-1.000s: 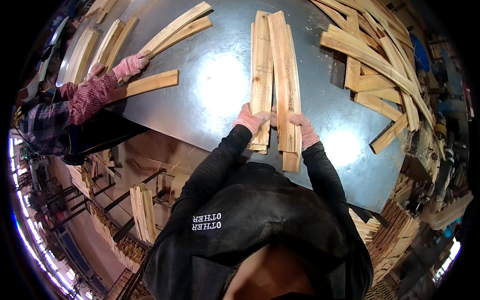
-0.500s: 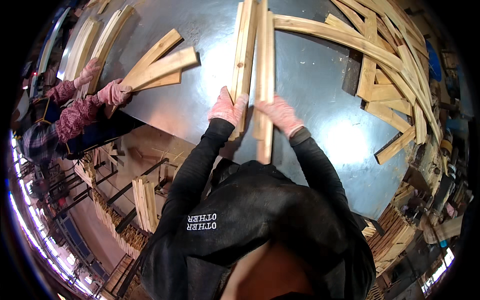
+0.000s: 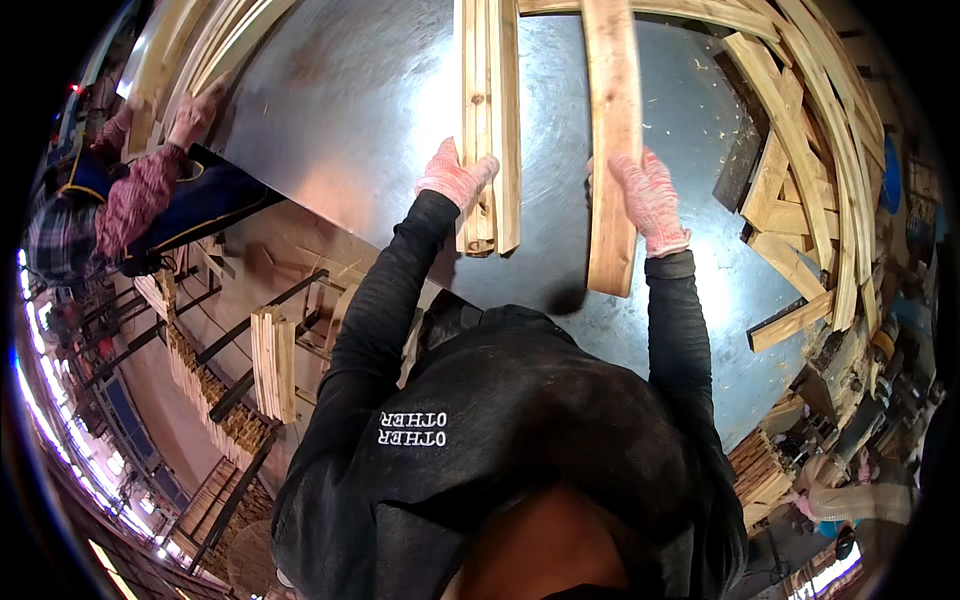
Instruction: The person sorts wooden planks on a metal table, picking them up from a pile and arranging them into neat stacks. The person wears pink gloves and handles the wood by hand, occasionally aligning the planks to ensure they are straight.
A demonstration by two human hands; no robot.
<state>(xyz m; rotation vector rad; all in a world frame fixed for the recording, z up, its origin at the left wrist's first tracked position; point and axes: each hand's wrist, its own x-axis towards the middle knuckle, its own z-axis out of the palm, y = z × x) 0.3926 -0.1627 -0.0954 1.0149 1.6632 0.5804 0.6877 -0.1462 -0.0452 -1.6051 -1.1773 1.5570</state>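
Observation:
My left hand [image 3: 455, 178], in a pink-and-white knit glove, grips the side of a bundle of narrow wooden strips [image 3: 482, 125]. The strips stand on edge side by side on the metal tabletop, pointing away from me. To the right, my gloved right hand [image 3: 652, 200] is closed on a single wooden board [image 3: 612, 110], its thumb toward the board's face. The board is turned with its wide face up and lies apart from the bundle. Its near end reaches past my hand toward me. The far ends of bundle and board run out at the top.
A jumbled pile of wooden strips [image 3: 845, 200] covers the table's right side. At the far left a co-worker's gloved hands [image 3: 195, 118] touch long stacked strips [image 3: 240, 45]. Below the metal table [image 3: 330, 120], racks hold stacked wood pieces [image 3: 272, 365].
My right hand has moved right with a board, away from the bundle. The fanned boards near the co-worker have gone from the table's left, and the co-worker's hands are now at the stacked strips.

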